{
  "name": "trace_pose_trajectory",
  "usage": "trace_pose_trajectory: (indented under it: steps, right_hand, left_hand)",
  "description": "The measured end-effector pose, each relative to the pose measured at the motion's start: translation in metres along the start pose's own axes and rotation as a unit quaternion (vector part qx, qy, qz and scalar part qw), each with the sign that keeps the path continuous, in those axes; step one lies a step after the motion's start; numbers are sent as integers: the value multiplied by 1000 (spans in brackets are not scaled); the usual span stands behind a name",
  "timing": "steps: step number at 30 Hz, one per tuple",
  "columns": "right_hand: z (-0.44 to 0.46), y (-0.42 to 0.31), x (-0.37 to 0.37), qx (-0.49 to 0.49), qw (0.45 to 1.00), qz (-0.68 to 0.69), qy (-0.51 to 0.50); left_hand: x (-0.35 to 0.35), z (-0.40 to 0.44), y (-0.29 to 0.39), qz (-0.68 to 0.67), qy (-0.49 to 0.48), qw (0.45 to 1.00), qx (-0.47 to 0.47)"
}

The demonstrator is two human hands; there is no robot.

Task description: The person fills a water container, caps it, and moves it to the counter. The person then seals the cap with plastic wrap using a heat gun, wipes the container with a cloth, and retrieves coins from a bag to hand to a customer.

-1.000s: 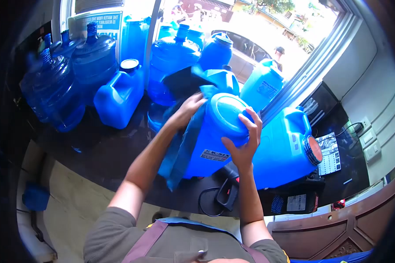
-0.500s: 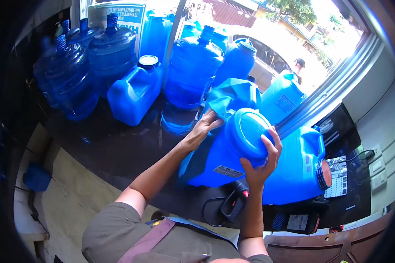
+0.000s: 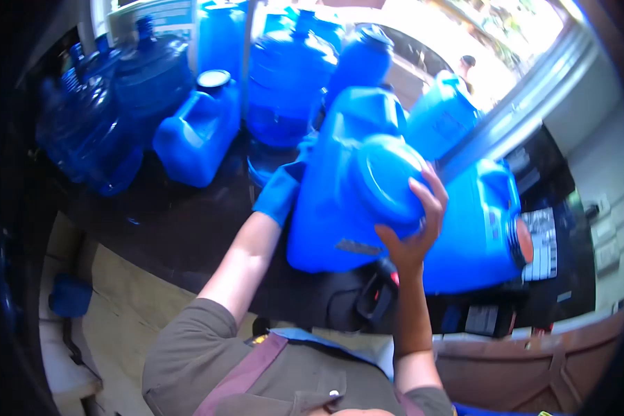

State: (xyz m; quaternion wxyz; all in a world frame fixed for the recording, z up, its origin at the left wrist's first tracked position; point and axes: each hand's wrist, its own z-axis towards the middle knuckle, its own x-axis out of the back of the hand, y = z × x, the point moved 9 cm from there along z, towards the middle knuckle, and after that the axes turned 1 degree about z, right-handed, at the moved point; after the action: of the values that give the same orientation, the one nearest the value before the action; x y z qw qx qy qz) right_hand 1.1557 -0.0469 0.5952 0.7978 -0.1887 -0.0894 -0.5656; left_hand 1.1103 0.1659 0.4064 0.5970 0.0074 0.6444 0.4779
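A large blue jug with a handle and a wide round blue cap stands tilted on the dark counter, its cap towards me. My right hand grips the cap's right edge, with the thumb below and the fingers over the rim. A blue cloth covers my left wrist and lies along the jug's left side. My left hand is hidden by the cloth and the jug. Another blue jug, with a reddish cap, lies just to the right.
Round blue water bottles and a smaller blue jug stand on the dark counter at the left. More containers line the window. A black device with a cable lies near the front edge. Outside is a person.
The jug has turned and its handle side now shows more. My left hand has gone behind its left side with the cloth. My right hand has stayed on the cap.
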Motion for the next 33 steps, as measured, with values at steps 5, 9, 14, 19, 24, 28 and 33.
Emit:
trace_pose_trajectory:
  steps: [5,9,14,19,24,28,33]
  right_hand:
    - [-3,2,4,-4,1000,10,-2]
    - [2,16,7,-60,994,96,1]
    - [49,35,14,-153,947,198,-204]
    - [65,27,-29,-29,897,86,-432]
    - [67,36,-28,-68,908,81,-405]
    - [52,43,10,-129,927,55,-348]
    - [17,8,102,-185,963,102,-170]
  left_hand:
    - [162,-31,-85,622,-12,782,32]
    - [120,-73,1,844,-94,523,-69]
    - [73,-86,79,887,56,446,103]
    - [-118,-111,113,531,70,786,-309]
    - [-173,-86,101,612,29,713,-341]
    - [-129,-48,108,464,-64,847,-253]
    - [-146,-55,104,516,-100,830,-185]
